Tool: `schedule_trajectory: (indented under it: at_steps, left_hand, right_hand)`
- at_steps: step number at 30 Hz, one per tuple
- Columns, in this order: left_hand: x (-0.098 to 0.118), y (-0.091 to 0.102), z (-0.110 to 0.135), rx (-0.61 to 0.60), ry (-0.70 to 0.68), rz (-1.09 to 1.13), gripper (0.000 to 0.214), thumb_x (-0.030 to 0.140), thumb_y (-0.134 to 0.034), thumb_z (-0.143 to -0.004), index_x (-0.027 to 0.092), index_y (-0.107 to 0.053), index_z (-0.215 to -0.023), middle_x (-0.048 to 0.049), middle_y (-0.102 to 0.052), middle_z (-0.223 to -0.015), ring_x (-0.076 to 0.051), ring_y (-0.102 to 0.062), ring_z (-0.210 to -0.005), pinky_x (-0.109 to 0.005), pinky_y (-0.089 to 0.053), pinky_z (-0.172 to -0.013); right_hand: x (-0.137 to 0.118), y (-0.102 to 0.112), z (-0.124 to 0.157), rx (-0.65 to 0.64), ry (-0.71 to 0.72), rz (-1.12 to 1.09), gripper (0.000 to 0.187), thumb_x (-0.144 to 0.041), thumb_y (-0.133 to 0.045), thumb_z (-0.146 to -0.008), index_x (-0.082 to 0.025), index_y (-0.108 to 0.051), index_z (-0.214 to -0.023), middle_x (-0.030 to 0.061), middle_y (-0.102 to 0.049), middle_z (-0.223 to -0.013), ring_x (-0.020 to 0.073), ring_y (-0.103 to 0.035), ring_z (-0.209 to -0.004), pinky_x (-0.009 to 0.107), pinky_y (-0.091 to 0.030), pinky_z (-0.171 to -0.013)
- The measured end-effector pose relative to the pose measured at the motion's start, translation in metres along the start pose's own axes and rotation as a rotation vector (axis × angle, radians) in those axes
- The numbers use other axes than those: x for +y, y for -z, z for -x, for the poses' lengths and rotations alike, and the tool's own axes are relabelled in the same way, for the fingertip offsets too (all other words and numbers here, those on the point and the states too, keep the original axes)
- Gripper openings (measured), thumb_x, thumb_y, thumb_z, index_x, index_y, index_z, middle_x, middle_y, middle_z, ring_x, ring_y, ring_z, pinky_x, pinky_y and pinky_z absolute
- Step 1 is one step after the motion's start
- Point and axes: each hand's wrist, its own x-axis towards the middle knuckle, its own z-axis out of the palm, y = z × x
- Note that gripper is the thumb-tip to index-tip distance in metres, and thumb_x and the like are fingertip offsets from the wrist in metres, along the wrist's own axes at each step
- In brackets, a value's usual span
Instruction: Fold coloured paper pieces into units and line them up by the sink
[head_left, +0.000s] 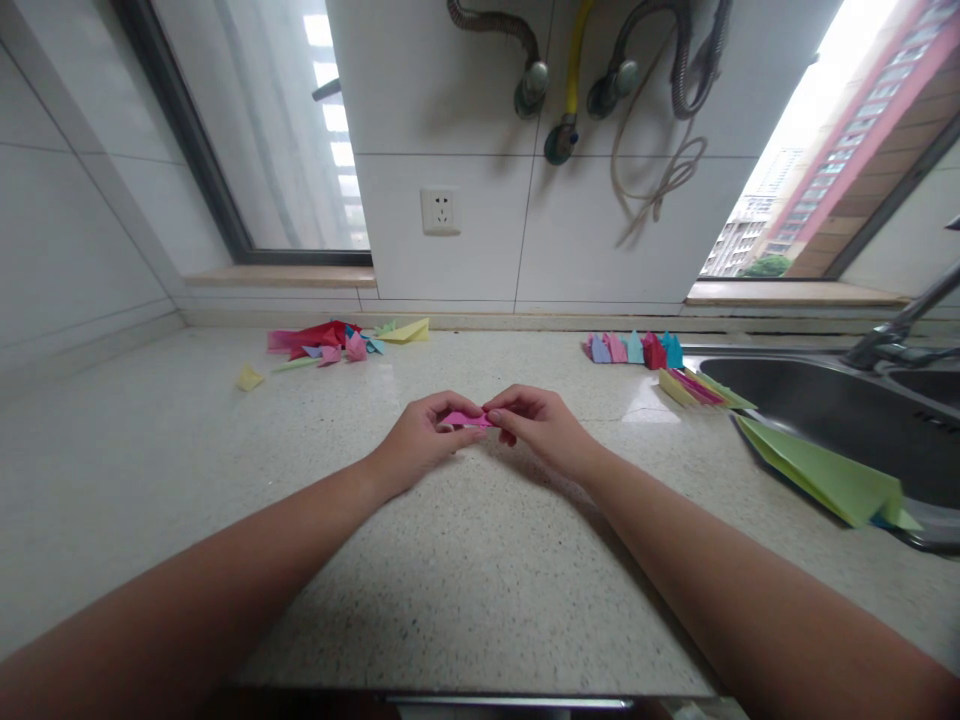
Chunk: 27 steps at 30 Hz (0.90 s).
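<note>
A small folded piece of pink paper (463,419) is held just above the counter, in the middle of the view. My left hand (433,432) grips its left part between thumb and fingers. At its right end, my right hand (538,425) pinches the same paper, thumb against forefinger. The fingertips of both hands almost meet and cover much of the paper, so its exact folded shape cannot be made out.
On the speckled counter (465,580), a pile of coloured folded papers (322,342) lies back left, near a small yellow piece (250,377). Back right stands a row of small folded papers (634,348). A green paper plane (825,470) overlaps the rim of the sink (795,375).
</note>
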Motion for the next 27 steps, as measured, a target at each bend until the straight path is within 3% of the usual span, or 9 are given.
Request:
schedule_trajectory:
  at_steps: [7, 15, 22, 27]
  left_hand:
    - [-0.007, -0.001, -0.001, 0.046, 0.012, 0.012, 0.034, 0.038, -0.074, -0.079, 0.019, -0.065, -0.107, -0.0040, -0.068, -0.089, -0.014, -0.060, -0.071, -0.022, -0.047, -0.054]
    - [-0.002, 0.002, -0.001, 0.086, -0.018, -0.144, 0.022, 0.035, -0.075, -0.078, 0.016, -0.074, -0.090, -0.0049, -0.072, -0.080, -0.013, -0.059, -0.066, -0.025, -0.044, -0.060]
    - [-0.002, 0.001, 0.001, 0.076, -0.069, -0.112, 0.017, 0.033, -0.076, -0.077, 0.017, -0.074, -0.083, -0.0040, -0.073, -0.076, -0.013, -0.060, -0.066, -0.026, -0.044, -0.062]
    - [0.000, 0.001, 0.002, 0.048, -0.051, -0.047, 0.013, 0.030, -0.076, -0.077, 0.017, -0.074, -0.080, -0.0035, -0.074, -0.076, -0.015, -0.063, -0.069, -0.028, -0.048, -0.067]
  right_hand:
    - [0.007, 0.001, 0.000, 0.030, 0.056, 0.104, 0.031, -0.035, -0.075, -0.076, -0.017, -0.066, -0.099, 0.0058, -0.071, -0.086, 0.0144, -0.064, -0.074, 0.029, -0.051, -0.068]
    - [0.007, 0.003, 0.002, -0.003, 0.155, 0.306, 0.020, -0.036, -0.069, -0.083, -0.018, -0.070, -0.092, 0.0064, -0.072, -0.088, 0.0169, -0.065, -0.080, 0.032, -0.051, -0.075]
    - [0.002, 0.002, 0.005, 0.006, 0.272, 0.405, 0.009, -0.028, -0.067, -0.085, -0.019, -0.069, -0.085, 0.0040, -0.071, -0.080, 0.0155, -0.063, -0.075, 0.029, -0.048, -0.070]
    - [-0.008, 0.003, 0.006, -0.018, 0.278, 0.474, 0.010, -0.026, -0.065, -0.086, -0.018, -0.069, -0.081, 0.0031, -0.070, -0.075, 0.0149, -0.062, -0.071, 0.028, -0.045, -0.065]
